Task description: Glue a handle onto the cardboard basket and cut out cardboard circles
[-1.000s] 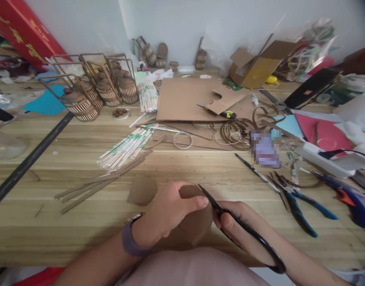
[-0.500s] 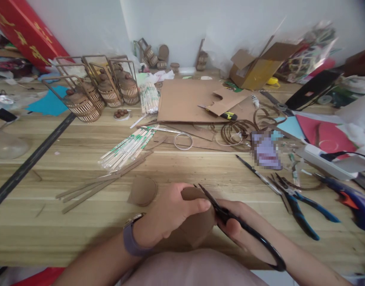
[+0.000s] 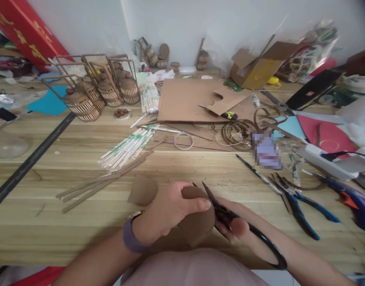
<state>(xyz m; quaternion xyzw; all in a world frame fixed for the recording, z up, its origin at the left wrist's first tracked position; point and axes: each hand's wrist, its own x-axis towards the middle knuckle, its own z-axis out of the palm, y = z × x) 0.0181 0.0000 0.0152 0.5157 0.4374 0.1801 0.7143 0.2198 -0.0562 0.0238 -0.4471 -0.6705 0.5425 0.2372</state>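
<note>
A brown cardboard piece (image 3: 197, 222) with a rounded edge is pinched in my left hand (image 3: 173, 212), the thumb lying on its top face. My right hand (image 3: 237, 226) grips black-handled scissors (image 3: 221, 208), thumb through one loop. Their blades stand a little apart at the upper right edge of the cardboard, pointing up and left. Part of the cardboard is hidden beneath my left hand. On the table just left of that hand lies a second cardboard piece (image 3: 143, 190), rounded on one side.
Cardboard strips (image 3: 90, 190) and wrapped chopsticks (image 3: 129, 147) lie to the left. Pliers (image 3: 296, 202) and a blue glue gun (image 3: 349, 198) are at the right. Farther back are small slatted baskets (image 3: 85, 107), a cardboard sheet (image 3: 185, 99) with a utility knife (image 3: 228, 115), and an open box (image 3: 257, 71).
The scissor blades have spread wider, and my right thumb has moved up and right with its loop. My left hand and the cardboard stay nearly in place.
</note>
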